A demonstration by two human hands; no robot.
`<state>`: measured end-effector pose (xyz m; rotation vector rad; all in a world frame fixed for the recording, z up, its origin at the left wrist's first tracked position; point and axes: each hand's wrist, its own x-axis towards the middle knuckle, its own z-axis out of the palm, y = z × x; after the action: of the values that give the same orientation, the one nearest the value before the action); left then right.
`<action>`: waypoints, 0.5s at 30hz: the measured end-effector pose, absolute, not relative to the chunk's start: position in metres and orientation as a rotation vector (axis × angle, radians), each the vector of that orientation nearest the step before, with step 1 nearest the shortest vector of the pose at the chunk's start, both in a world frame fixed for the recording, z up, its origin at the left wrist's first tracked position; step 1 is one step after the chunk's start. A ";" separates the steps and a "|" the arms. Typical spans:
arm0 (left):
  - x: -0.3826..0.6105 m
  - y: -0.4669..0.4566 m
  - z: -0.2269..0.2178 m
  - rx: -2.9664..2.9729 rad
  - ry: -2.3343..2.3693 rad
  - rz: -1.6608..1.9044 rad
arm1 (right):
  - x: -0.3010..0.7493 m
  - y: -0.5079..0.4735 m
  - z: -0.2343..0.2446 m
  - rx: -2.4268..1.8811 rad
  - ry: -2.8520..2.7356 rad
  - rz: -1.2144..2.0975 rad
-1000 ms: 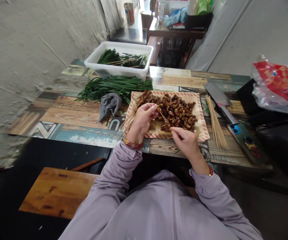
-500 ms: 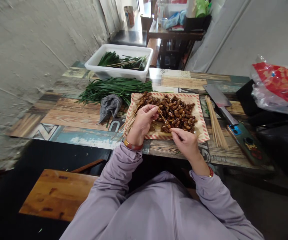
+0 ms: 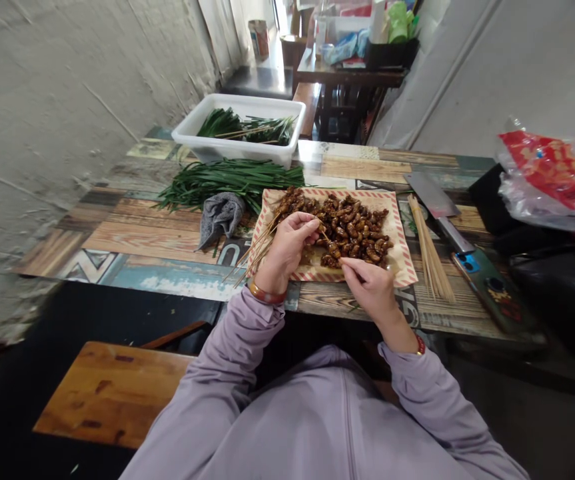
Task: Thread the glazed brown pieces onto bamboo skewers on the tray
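Note:
Pinched in my left hand (image 3: 290, 245) is a thin wooden skewer (image 3: 324, 233), slanting down to the right. A glossy brown pupa, seemingly a silkworm pupa (image 3: 334, 251), sits at its lower end. My right hand (image 3: 372, 285) is closed, with thumb and forefinger together at that pupa; the fingertips partly hide the contact. Behind both hands spreads a heap of similar brown pupae (image 3: 362, 223) on striped paper (image 3: 405, 265). Loaded skewers (image 3: 266, 241) lie at the paper's left side, partly hidden by my left hand.
Bare skewers (image 3: 430, 257) lie right of the paper, beside a cleaver (image 3: 434, 195) and a phone (image 3: 492, 287). Leafy greens (image 3: 237, 175) and a grey cloth (image 3: 221, 217) are at left. Behind stands a white tub (image 3: 240, 148) of greens. A plastic bag (image 3: 552, 173) is far right.
The view has tilted slightly, so the table sits a little lower. Both hands keep nearly the same position on the skewer and pupa.

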<state>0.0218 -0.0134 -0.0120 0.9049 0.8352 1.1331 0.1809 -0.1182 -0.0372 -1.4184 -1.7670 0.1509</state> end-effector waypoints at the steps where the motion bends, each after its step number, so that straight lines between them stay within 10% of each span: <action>1: 0.022 -0.014 -0.011 0.919 0.849 1.137 | 0.181 -0.118 -0.038 -1.423 -1.766 0.151; 15: 0.023 -0.016 -0.008 1.020 0.840 1.141 | 0.176 -0.115 -0.042 -1.445 -1.759 0.064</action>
<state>0.0226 -0.0164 -0.0080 1.0199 0.8396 1.1406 0.1756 -0.1151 -0.0419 -1.4452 -1.7594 0.0642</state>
